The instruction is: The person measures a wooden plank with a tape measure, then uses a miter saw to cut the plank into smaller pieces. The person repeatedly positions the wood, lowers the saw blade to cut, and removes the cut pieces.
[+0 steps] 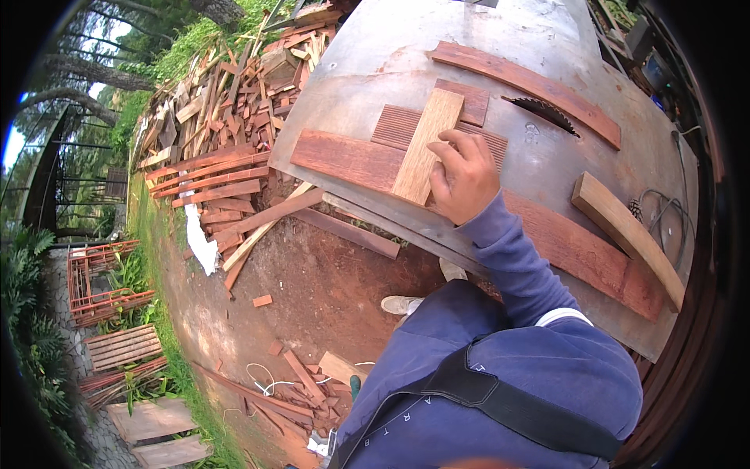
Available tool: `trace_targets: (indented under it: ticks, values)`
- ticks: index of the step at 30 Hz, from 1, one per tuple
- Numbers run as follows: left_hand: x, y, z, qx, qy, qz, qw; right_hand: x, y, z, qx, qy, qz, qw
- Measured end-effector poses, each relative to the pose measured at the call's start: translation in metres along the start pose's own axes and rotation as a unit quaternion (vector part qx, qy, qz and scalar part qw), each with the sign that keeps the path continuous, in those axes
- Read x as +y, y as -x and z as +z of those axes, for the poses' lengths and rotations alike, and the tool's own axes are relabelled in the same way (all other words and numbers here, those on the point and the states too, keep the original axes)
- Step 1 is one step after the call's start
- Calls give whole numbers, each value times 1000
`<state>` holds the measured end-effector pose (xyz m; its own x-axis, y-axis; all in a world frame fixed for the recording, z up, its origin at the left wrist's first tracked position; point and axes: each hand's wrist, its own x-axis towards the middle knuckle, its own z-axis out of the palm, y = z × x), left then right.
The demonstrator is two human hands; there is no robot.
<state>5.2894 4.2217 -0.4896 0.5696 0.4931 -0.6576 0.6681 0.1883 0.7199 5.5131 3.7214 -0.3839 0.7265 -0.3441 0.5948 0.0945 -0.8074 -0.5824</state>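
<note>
My right hand (pixel 469 176) reaches across the metal saw table (pixel 336 102), its fingers curled and closed on the right edge of a short pale wooden board (pixel 428 144). This board lies crosswise over a long reddish plank (pixel 344 158) and a ribbed reddish board (pixel 394 125). Another short reddish piece (pixel 473 102) pokes out behind it. My left hand does not show. Beyond my right hand, a toothed circular saw blade (pixel 543 115) stands up through the table; whether it spins I cannot tell.
A long reddish plank (pixel 539 90) lies behind the blade, and a thick curved-looking pale timber (pixel 625 230) is on the right by a cable (pixel 672 207). Left of the table is a big heap of offcuts (pixel 234 94). More scraps (pixel 305 383) lie on the dirt near me.
</note>
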Motion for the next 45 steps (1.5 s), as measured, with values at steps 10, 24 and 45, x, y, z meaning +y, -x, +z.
trace_targets:
  ticks: [10, 24, 45]
  values:
    - [-139, 20, -57, 42, 56, -114, 991, 21, -40, -52, -135, 150, -93, 975]
    - [-267, 27, -211, 82, 90, -186, 975, -20, -13, 92, -185, 352, 288, 871]
    - [-300, 82, -400, 331, 710, -17, 622, -466, 453, 576, -765, -209, 257, 553]
